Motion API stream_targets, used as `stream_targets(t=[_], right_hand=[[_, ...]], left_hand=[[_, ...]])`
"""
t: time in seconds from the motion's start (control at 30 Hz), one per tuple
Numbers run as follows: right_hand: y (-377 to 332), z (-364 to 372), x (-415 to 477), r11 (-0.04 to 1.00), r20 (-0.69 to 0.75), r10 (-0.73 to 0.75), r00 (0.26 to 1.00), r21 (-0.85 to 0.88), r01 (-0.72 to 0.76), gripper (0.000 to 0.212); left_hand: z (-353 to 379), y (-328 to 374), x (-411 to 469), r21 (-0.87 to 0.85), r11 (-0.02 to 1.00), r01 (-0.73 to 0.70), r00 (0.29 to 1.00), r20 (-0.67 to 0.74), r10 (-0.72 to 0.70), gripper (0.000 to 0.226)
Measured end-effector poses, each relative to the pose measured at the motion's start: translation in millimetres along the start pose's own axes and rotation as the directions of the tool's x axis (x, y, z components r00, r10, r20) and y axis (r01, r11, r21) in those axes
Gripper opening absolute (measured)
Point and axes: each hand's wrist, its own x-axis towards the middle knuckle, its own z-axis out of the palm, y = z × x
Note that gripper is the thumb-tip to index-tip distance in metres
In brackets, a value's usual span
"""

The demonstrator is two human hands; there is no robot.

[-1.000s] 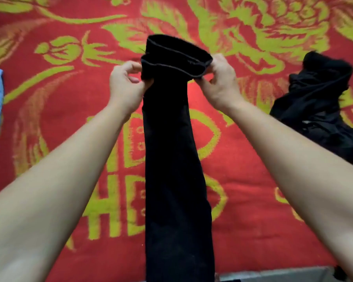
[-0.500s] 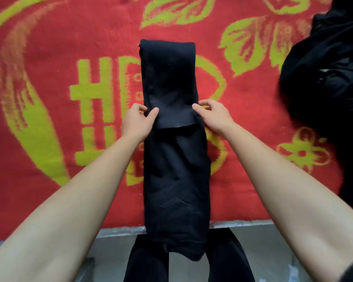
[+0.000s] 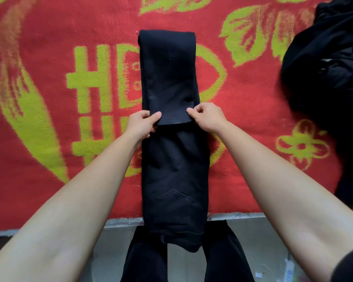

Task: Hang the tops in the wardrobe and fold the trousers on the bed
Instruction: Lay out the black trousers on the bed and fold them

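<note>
Black trousers point(image 3: 171, 169) lie lengthwise down the middle of the bed, their leg ends folded back toward me over the thigh part. The waist end hangs over the bed's near edge. My left hand point(image 3: 142, 124) pinches the left corner of the folded hem with thumb on top. My right hand point(image 3: 207, 117) pinches the right corner of the same hem. Both hands hold the hem low against the trousers underneath.
The bed carries a red blanket with yellow-green flowers and letters point(image 3: 49, 98). A heap of black clothing point(image 3: 326, 78) lies on the right side of the bed. My own black-trousered legs point(image 3: 145, 259) and grey floor point(image 3: 253, 237) show below the bed edge.
My hands have carried the leg ends from the far side back toward me and laid them over the thigh part. In the last half second they stayed almost still.
</note>
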Motion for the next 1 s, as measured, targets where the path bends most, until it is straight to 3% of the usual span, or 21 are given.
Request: stream_targets(t=[0.17, 0.3, 0.47, 0.57, 0.63, 0.7, 0.77, 0.9, 1.0], right_hand=[[-1.2, -11.1, -7.0, 0.952, 0.146, 0.036, 0.989, 0.295, -0.078, 0.023], [-0.1, -14.0, -12.6, 0.886, 0.246, 0.034, 0.969, 0.44, -0.143, 0.032], [-2.0, -8.2, -14.3, 0.876, 0.186, 0.028, 0.982, 0.469, -0.114, 0.025], [-3.0, -9.0, -12.0, 0.875, 0.192, 0.043, 0.98, 0.466, -0.13, 0.019], [-4.1, -11.3, -7.7, 0.872, 0.195, 0.029, 0.98, 0.474, -0.12, 0.027], [-7.6, -13.3, -3.0, 0.863, 0.154, 0.005, 0.988, 0.499, -0.082, 0.028], [-11.7, -14.5, 2.3, 0.852, 0.108, 0.009, 0.994, 0.519, -0.065, 0.012], [-13.1, -9.5, 18.6, 0.927, 0.004, 0.017, 1.0, 0.373, -0.018, 0.018], [-13.8, -13.0, 28.6, 0.913, -0.069, -0.007, 0.998, 0.406, 0.034, 0.013]], left_hand=[[-9.4, -2.6, -4.1, -0.13, 0.989, 0.072, 0.99, 0.13, -0.055, 0.011], [-14.2, -6.6, -1.9, -0.172, 0.98, 0.1, 0.983, 0.167, -0.071, 0.018], [-8.2, 1.7, -1.1, -0.084, 0.993, 0.085, 0.991, 0.106, -0.076, 0.008], [-6.6, 6.4, -1.0, -0.123, 0.984, 0.131, 0.987, 0.104, -0.119, 0.011], [-7.4, 11.1, 0.3, -0.158, 0.978, 0.137, 0.989, 0.082, -0.126, 0.012], [-7.1, 16.2, 3.5, -0.205, 0.97, 0.13, 0.991, 0.047, -0.123, 0.022], [-4.4, 21.9, 5.4, -0.239, 0.965, 0.106, 0.994, 0.03, -0.102, 0.034], [1.2, 29.9, 7.1, -0.245, 0.966, 0.082, 0.996, -0.005, -0.085, 0.049], [0.3, 35.7, 15.6, -0.211, 0.977, 0.016, 0.999, -0.025, -0.022, 0.058]])
